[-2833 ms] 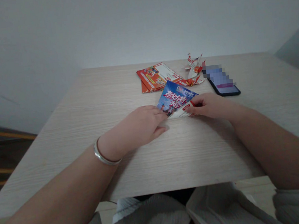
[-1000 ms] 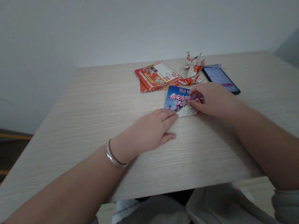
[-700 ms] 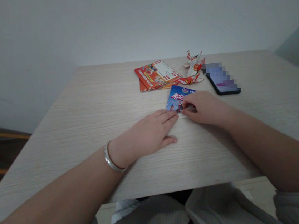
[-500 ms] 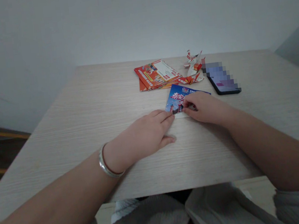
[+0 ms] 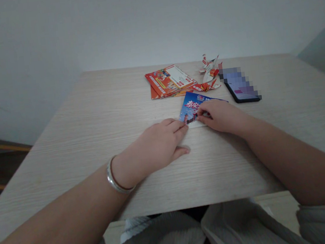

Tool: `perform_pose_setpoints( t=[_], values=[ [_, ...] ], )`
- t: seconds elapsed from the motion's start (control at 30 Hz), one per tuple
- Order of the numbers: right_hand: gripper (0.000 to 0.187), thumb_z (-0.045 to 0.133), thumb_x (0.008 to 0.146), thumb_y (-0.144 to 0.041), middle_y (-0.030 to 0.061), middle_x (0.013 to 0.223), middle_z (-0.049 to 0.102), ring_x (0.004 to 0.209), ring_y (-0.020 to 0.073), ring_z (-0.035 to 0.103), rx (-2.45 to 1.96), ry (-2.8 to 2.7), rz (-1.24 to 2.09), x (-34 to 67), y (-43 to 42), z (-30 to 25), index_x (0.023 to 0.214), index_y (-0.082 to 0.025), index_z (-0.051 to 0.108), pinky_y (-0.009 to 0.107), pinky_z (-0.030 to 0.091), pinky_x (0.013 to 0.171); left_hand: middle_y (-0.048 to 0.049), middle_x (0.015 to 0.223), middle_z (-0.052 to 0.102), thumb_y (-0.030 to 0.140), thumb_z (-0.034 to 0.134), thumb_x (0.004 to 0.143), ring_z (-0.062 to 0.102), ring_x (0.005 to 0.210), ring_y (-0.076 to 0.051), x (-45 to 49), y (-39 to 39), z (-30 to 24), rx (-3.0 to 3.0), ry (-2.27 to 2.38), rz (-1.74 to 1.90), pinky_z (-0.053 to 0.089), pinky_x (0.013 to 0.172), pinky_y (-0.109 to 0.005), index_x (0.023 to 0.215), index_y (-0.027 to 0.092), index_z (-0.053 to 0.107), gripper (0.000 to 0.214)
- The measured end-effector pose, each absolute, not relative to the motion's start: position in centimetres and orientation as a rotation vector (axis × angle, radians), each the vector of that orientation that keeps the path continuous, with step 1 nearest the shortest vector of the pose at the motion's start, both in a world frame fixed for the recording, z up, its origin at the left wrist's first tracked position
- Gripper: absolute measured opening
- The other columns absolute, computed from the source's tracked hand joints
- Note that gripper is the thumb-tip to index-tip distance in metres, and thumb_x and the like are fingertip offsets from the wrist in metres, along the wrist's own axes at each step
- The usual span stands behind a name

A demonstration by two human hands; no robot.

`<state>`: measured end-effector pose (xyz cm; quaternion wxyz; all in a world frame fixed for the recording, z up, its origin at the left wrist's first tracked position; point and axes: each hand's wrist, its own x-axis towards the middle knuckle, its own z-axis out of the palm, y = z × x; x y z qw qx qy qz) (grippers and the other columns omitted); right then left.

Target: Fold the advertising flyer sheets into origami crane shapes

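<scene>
A: Grip?
B: Right hand (image 5: 220,115) seems to pinch the blue sheet (image 5: 188,105); left hand (image 5: 163,142) spread flat, fingertips on its corner.
A: Sheet where?
B: Left of phone (image 5: 242,89), bodyward.
A: Tip?
B: Anchor corner; keep pinch pressure even.

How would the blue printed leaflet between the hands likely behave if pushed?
The blue printed leaflet is probably light and bendable, since it looks like thin paper. Lying low on the table, it seems unlikely to roll or tip. With the left hand at its lower-left corner, a push might pivot or buckle it.
</scene>
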<state>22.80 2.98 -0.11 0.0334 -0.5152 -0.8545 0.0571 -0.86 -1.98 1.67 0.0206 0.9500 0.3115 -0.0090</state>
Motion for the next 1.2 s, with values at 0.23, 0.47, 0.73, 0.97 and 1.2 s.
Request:
perform_pose_setpoints(
  t=[0.23,0.47,0.73,0.97,1.2],
  values=[
    [0.018,0.052,0.096,-0.031,0.0113,0.099,0.074,0.089,0.0261,0.066,-1.581,-2.651,0.149,22.7,2.9,0.0,0.091,-0.020,0.066,0.035,0.044,0.075,-0.0177,0.136,0.061,0.042,0.056,0.100,0.059,0.120,-0.031,-0.7,-1.9,1.9,2.948,0.978,-0.052,0.049,0.103,-0.044,0.137,0.008,0.058,0.050],
    [0.018,0.052,0.096,-0.029,0.0108,0.097,0.074,0.087,0.0252,0.065,-1.597,-2.660,0.140,22.5,2.8,0.3,0.091,-0.020,0.067,0.034,0.042,0.074,-0.0177,0.129,0.063,0.043,0.054,0.101,0.059,0.114,-0.030,-0.5,-2.2,2.0,2.962,0.977,-0.063,0.050,0.099,-0.043,0.134,0.007,0.059,0.049],
    [0.021,0.050,0.098,-0.029,0.0099,0.102,0.075,0.102,0.0284,0.062,-1.407,-2.682,-0.220,21.3,1.2,0.2,0.096,-0.020,0.069,0.042,0.035,0.094,-0.0183,0.130,0.062,0.045,0.053,0.100,0.058,0.117,-0.032,-0.2,-2.1,1.9,2.952,1.001,-0.087,0.050,0.101,-0.046,0.135,0.006,0.058,0.053],
    [0.025,0.048,0.099,-0.030,0.0095,0.096,0.075,0.097,0.0273,0.063,-1.471,-2.655,-0.132,20.9,1.7,-0.3,0.088,-0.019,0.068,0.040,0.034,0.087,-0.0166,0.127,0.064,0.045,0.053,0.100,0.060,0.113,-0.030,-0.3,-2.0,1.8,2.986,0.994,-0.060,0.051,0.098,-0.044,0.132,0.008,0.060,0.050],
    [0.024,0.051,0.098,-0.031,0.0084,0.097,0.075,0.100,0.0281,0.064,-1.484,-2.663,-0.085,21.1,2.3,-0.2,0.085,-0.020,0.068,0.040,0.035,0.090,-0.0181,0.131,0.062,0.046,0.056,0.099,0.059,0.116,-0.031,-0.1,-2.3,2.0,2.993,1.032,-0.086,0.051,0.097,-0.044,0.137,0.007,0.057,0.055]
  ],
)
